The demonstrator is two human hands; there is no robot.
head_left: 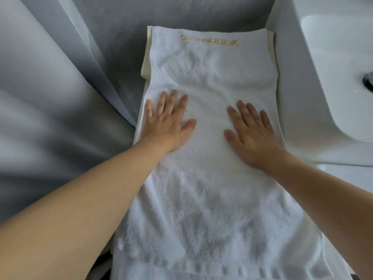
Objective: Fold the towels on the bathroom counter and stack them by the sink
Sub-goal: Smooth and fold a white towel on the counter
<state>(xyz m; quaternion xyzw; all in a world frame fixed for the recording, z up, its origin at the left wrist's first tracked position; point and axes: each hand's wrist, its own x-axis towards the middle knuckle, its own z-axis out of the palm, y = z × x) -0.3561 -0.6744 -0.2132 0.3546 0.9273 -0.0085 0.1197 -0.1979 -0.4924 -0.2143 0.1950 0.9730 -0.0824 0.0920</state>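
Observation:
A long white towel [210,73] with gold embroidered lettering at its far end lies lengthwise on the counter, its near end hanging toward me. Beneath it another cream-white towel [145,63] peeks out along the left and far edges. My left hand [168,124] rests flat on the towel's left half with fingers spread straight. My right hand [251,134] presses flat on the right half, fingers straight and pointing away from me. Both palms are down on the towel near its middle.
The white sink basin [343,67] sits to the right, with a dark drain [368,79] at the frame edge. The white counter [292,98] runs between towel and sink. A grey curtain-like sheet [50,87] hangs on the left.

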